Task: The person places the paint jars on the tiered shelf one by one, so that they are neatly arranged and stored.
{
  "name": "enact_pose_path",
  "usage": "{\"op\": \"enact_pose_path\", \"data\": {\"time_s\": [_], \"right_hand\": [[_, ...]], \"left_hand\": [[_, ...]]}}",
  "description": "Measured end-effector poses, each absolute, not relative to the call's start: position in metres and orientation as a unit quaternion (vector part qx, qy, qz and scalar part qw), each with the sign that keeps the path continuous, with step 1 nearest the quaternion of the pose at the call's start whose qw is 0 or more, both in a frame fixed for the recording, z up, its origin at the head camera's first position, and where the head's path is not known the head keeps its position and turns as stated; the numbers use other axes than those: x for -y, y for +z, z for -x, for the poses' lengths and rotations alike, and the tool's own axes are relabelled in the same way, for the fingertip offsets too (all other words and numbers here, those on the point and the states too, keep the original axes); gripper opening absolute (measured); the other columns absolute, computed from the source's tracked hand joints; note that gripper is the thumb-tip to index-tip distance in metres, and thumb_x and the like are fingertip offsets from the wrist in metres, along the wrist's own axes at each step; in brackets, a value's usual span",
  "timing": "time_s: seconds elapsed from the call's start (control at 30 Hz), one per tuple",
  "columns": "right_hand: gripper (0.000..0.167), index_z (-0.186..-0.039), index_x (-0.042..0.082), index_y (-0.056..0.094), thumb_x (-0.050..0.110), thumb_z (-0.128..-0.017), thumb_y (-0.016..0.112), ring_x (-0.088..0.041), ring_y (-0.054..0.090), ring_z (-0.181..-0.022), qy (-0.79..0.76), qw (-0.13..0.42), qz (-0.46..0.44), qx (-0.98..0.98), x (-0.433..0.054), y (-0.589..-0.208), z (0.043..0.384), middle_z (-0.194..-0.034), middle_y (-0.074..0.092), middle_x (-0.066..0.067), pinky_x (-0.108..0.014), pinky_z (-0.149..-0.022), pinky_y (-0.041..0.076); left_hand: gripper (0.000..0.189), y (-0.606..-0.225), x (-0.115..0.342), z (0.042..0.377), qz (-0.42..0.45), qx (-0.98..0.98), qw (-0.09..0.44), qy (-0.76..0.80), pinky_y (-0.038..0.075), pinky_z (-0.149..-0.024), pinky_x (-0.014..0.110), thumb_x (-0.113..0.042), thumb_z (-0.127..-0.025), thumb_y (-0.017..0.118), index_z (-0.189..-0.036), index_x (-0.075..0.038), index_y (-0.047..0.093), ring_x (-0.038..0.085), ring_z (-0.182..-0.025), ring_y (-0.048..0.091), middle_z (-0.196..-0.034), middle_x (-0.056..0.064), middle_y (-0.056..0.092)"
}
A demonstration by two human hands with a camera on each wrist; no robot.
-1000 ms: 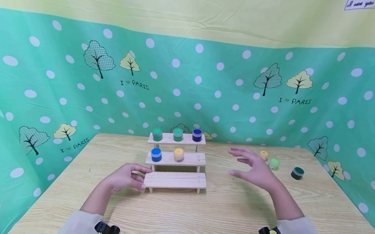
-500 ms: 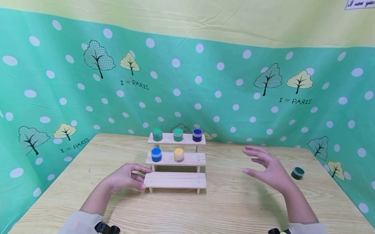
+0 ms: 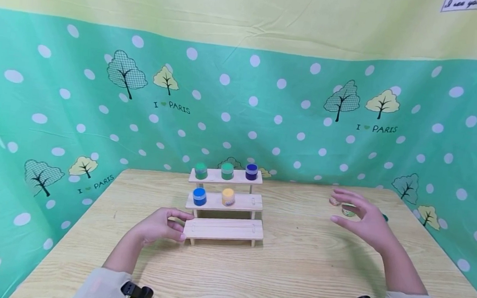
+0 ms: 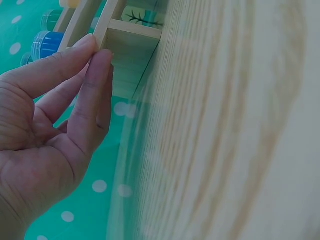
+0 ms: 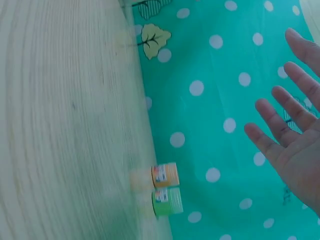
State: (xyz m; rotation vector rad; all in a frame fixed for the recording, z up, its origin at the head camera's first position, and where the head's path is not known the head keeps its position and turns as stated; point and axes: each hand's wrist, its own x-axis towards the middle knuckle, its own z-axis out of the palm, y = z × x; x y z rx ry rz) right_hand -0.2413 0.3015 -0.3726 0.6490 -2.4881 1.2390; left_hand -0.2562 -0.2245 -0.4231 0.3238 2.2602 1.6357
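Where the left wrist view looks, the left hand [image 4: 55, 155] pinches the end of a wooden stand [image 4: 135, 28], a blue jar [image 4: 48, 45] showing beyond its fingertips. The right wrist view has the right hand [image 5: 300, 150] spread and holding nothing, an orange jar [image 5: 169, 175] and a light-green jar [image 5: 169, 201] close together on the counter [image 5: 65, 110]. Since the head view puts that spread hand near those two jars, with five jars [image 3: 227, 170] on the stand's upper steps, the step seems a reach, and the next move likely calls for closing round one.
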Motion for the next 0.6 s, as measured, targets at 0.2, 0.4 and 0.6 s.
{"op": "enact_pose_path", "data": {"time_s": [0.2,0.4,0.6], "right_hand": [[0.053,-0.134,0.004,0.057,0.014,-0.085,0.077,0.012,0.041,-0.119,0.427,0.156,-0.199,0.868,-0.316,-0.371,0.236,-0.141,0.047,-0.012,-0.006,-0.09,0.04],[0.051,-0.134,0.006,0.058,0.015,-0.087,0.076,0.013,0.042,-0.117,0.42,0.159,-0.18,0.875,-0.331,-0.372,0.233,-0.14,0.049,0.001,-0.005,-0.089,0.039],[0.051,-0.134,0.009,0.059,0.017,-0.087,0.076,0.013,0.043,-0.114,0.413,0.165,-0.155,0.882,-0.343,-0.374,0.231,-0.138,0.05,0.007,-0.004,-0.088,0.038]], "left_hand": [[0.06,-0.422,0.224,0.256,-0.115,-0.793,0.168,0.574,0.057,-0.073,0.035,0.009,-0.074,0.079,-0.129,0.006,0.057,0.022,-0.084,0.064,-0.116,0.017,0.057],[0.058,-0.422,0.224,0.257,-0.108,-0.795,0.167,0.572,0.057,-0.072,0.035,0.008,-0.074,0.079,-0.128,0.004,0.06,0.022,-0.083,0.063,-0.12,0.017,0.054],[0.057,-0.422,0.224,0.257,-0.109,-0.796,0.168,0.571,0.056,-0.072,0.034,0.006,-0.074,0.08,-0.128,0.003,0.06,0.021,-0.084,0.063,-0.119,0.017,0.055]]}}
